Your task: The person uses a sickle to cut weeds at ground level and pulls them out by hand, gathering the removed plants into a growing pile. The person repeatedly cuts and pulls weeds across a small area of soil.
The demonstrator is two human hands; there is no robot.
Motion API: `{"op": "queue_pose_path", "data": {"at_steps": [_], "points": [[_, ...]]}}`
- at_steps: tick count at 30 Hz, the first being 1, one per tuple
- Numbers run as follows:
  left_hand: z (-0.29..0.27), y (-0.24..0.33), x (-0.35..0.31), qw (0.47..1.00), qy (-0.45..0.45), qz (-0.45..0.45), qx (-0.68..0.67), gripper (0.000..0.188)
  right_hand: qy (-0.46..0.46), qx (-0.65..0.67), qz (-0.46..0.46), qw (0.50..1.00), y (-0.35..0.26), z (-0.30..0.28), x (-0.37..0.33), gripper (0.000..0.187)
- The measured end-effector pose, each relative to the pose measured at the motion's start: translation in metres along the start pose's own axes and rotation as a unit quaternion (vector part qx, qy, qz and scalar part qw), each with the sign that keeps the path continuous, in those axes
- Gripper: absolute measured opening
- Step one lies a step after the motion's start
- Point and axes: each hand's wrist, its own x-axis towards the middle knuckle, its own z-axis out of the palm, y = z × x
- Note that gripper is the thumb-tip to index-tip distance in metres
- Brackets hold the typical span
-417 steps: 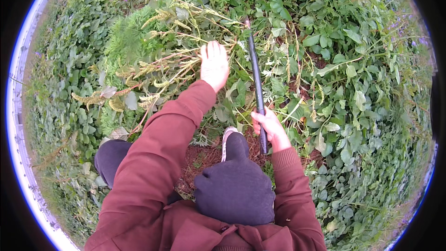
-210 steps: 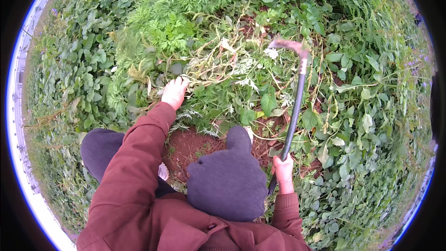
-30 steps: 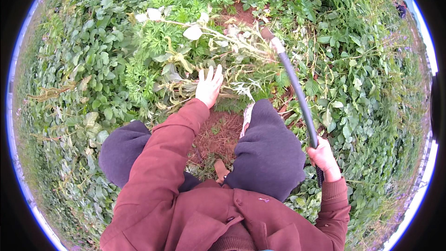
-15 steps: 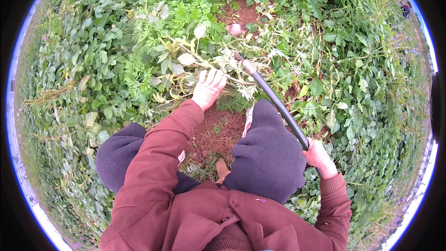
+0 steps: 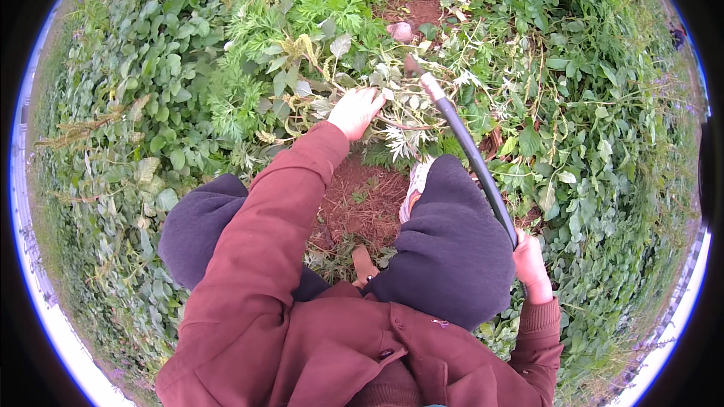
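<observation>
My left hand [image 5: 356,113] reaches into a heap of pale, wilting weeds [image 5: 400,94] in front of me, its fingers closed around some of the stems. The fingertips are partly hidden among the leaves. On the right, my right hand [image 5: 530,260] is wrapped round the lower end of a long black-handled tool [image 5: 477,158]. It slants up and to the left, over the weeds. Beyond a light metal collar, its rusty brown head stands just past my left hand; the exact shape of the blade does not show.
A pinkish stone [image 5: 400,32] lies beyond the weeds beside bare reddish soil [image 5: 416,6]. Dense leafy vines [image 5: 177,83] spread on both sides, with feathery green plants [image 5: 332,0] ahead. My dark-trousered knees [image 5: 460,241] flank a patch of soil strewn with dry stalks.
My left hand has moved right and slightly forward, its spread fingers now closing on stems. The tool's head has risen forward and to the right, and my right hand has shifted a little right.
</observation>
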Motion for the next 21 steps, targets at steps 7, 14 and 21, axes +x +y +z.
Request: {"op": "queue_pose_path", "data": {"at_steps": [7,14,21], "points": [[0.014,0.001,0.002,0.986,-0.133,-0.087,-0.057,0.047,0.031,0.242,0.062,0.968,-0.022,-0.013,-0.014,0.015],[-0.039,0.012,-0.006,0.993,-0.050,-0.077,-0.078,0.021,0.054,0.248,0.048,0.966,-0.040,-0.019,-0.002,0.013],[-0.181,-0.015,-0.036,0.979,0.092,-0.178,-0.047,0.027,0.073,0.230,-0.073,0.968,-0.070,-0.026,0.013,0.013]]}}
